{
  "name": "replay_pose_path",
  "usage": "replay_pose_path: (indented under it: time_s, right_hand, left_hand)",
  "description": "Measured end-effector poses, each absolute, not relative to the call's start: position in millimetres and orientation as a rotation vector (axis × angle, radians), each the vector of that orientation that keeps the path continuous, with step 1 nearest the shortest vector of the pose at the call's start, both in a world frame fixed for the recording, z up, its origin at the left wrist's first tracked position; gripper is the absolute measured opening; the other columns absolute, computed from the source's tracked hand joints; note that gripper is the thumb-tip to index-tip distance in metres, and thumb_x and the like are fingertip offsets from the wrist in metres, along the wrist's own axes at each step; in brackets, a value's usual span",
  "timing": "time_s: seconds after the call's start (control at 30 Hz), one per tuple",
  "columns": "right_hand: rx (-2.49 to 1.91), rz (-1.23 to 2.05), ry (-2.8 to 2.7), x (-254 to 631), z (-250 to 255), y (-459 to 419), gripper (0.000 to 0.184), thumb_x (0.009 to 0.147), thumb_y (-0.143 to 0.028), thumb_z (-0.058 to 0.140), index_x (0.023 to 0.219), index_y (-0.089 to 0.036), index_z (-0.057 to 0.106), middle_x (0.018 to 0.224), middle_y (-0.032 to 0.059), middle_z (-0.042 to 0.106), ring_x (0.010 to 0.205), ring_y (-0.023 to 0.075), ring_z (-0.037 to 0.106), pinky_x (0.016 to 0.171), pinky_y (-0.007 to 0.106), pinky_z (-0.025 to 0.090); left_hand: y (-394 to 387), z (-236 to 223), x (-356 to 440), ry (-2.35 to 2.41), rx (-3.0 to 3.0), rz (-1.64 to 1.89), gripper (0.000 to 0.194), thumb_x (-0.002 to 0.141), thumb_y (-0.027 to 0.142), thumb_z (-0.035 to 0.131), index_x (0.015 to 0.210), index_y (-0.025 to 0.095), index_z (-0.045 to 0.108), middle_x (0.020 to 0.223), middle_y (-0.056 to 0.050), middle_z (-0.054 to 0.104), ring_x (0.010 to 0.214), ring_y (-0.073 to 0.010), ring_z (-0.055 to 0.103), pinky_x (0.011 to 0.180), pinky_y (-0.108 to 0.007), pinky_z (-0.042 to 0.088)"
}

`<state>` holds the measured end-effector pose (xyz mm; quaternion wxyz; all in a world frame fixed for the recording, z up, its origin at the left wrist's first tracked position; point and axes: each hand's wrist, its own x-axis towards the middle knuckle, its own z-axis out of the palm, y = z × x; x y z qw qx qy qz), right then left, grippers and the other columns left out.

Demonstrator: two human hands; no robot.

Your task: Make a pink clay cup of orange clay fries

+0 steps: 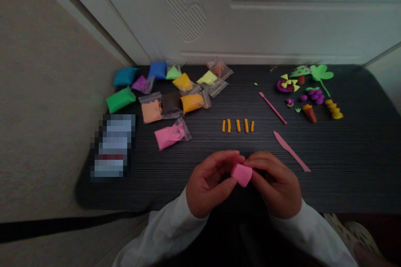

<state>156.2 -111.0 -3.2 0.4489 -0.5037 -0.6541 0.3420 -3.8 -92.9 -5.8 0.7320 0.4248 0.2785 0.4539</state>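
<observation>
A pink lump of modelling clay (242, 175), squarish with rounded corners, is pinched between both hands above the table's near side. My left hand (210, 181) grips its left side, thumb below and fingers curved over the top. From the right, my right hand (278, 183) presses it with thumb and fingertips. Beyond the hands, several short orange-yellow clay strips (238, 126) lie in a row. A pink clay knife (291, 151) and a thin pink modelling stick (273, 108) rest to their right.
Bags of coloured clay cover the back left, among them a pink bag (169, 135) and a green bag (120, 100). A pixelated phone-like device (114, 146) lies at the left. Small finished clay figures, including a purple grape cluster (315, 96), stand back right. A white panel (266, 29) rises behind.
</observation>
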Motion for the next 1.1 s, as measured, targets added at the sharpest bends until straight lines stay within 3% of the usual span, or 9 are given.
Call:
replay_pose_path:
  time_s: [0.2, 0.43, 0.73, 1.1]
  right_hand:
    - [-1.319, 0.814, -1.467, 156.2, -4.0, -116.1, 0.028, 0.076, -0.013, 0.054, 0.101, -0.025, 0.056, 0.097, 0.0045, 0.055, 0.092, 0.0176, 0.052, 0.077, 0.035, 0.044]
    - [-1.252, 0.734, -1.622, 153.2, -3.3, -116.5, 0.029, 0.067, -0.016, 0.065, 0.094, -0.024, 0.058, 0.110, 0.0057, 0.048, 0.095, 0.0191, 0.048, 0.081, 0.038, 0.042]
    - [-1.274, 0.699, -1.687, 151.5, -1.9, -112.7, 0.018, 0.070, -0.016, 0.063, 0.086, -0.023, 0.059, 0.104, 0.0054, 0.053, 0.095, 0.0195, 0.049, 0.078, 0.039, 0.044]
    - [-1.289, 0.739, -1.598, 152.0, -3.7, -114.8, 0.022, 0.071, -0.013, 0.059, 0.090, -0.024, 0.059, 0.109, 0.0057, 0.050, 0.093, 0.0187, 0.049, 0.080, 0.039, 0.043]
  left_hand:
    - [-88.4, -8.0, -2.8, 0.656, 0.850, 1.110, 0.037, 0.070, 0.004, 0.059, 0.101, 0.024, 0.059, 0.098, 0.000, 0.064, 0.090, -0.0095, 0.059, 0.079, -0.018, 0.048]
    - [-85.0, -14.0, -2.6, 0.694, 0.776, 1.159, 0.036, 0.066, 0.004, 0.063, 0.096, 0.023, 0.059, 0.095, 0.000, 0.066, 0.086, -0.0098, 0.061, 0.075, -0.019, 0.050]
    - [-86.8, -13.4, 0.1, 0.690, 0.817, 1.079, 0.035, 0.069, 0.005, 0.060, 0.098, 0.023, 0.057, 0.098, 0.000, 0.064, 0.088, -0.0090, 0.060, 0.079, -0.020, 0.049]
    - [-91.3, -13.0, 0.8, 0.787, 1.044, 1.153, 0.040, 0.067, 0.002, 0.061, 0.102, 0.021, 0.056, 0.099, -0.003, 0.061, 0.090, -0.0130, 0.059, 0.083, -0.026, 0.049]
